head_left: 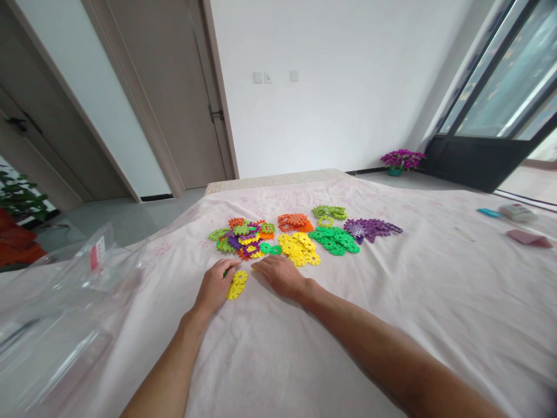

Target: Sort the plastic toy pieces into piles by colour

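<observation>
My left hand [216,281] is closed, and a bit of a green interlocking disc [225,272] shows between its thumb and fingers. Beside it on the cloth lie a few overlapping yellow interlocking discs [237,285]. My right hand [278,273] rests low with bent fingers; a sliver of yellow shows at its fingertips, mostly hidden. Just beyond the hands is a mixed heap [243,237] of green, purple, orange and yellow pieces. Sorted piles fan out to the right: yellow discs [300,248], green discs [335,240], orange pieces [295,222], light green pieces [329,212] and purple pieces [372,229].
A pale flowered cloth [418,302] covers the table. Clear plastic packaging [82,273] lies at the left. At the far right are a blue item [489,213], a white packet [517,213] and a pink folded piece [528,238]. Doors and a wall stand behind.
</observation>
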`<act>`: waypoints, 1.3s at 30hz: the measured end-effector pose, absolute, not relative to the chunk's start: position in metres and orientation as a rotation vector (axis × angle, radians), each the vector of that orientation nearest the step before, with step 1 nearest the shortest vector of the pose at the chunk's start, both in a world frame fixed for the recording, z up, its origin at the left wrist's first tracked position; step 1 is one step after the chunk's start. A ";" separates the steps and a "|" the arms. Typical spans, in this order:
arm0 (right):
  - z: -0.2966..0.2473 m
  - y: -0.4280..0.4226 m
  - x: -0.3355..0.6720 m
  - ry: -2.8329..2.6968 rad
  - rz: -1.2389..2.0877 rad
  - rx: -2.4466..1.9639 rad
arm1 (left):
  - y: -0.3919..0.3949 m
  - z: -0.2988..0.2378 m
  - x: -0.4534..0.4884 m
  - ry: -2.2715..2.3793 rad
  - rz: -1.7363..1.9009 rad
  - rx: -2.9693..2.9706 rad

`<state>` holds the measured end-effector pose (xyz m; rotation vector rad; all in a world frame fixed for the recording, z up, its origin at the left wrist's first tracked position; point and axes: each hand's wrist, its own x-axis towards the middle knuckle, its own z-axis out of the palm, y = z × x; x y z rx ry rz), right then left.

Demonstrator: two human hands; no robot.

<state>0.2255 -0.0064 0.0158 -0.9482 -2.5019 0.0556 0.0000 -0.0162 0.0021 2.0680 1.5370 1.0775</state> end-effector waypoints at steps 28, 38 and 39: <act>0.027 -0.018 0.224 -2.569 0.204 -0.673 | -0.017 0.002 -0.002 1.519 1.117 1.887; 0.032 -0.022 0.225 -2.602 0.325 -0.643 | -0.022 0.006 0.003 1.206 1.124 1.607; 0.032 -0.022 0.224 -2.610 0.320 -0.647 | -0.022 0.006 0.004 1.219 1.132 1.591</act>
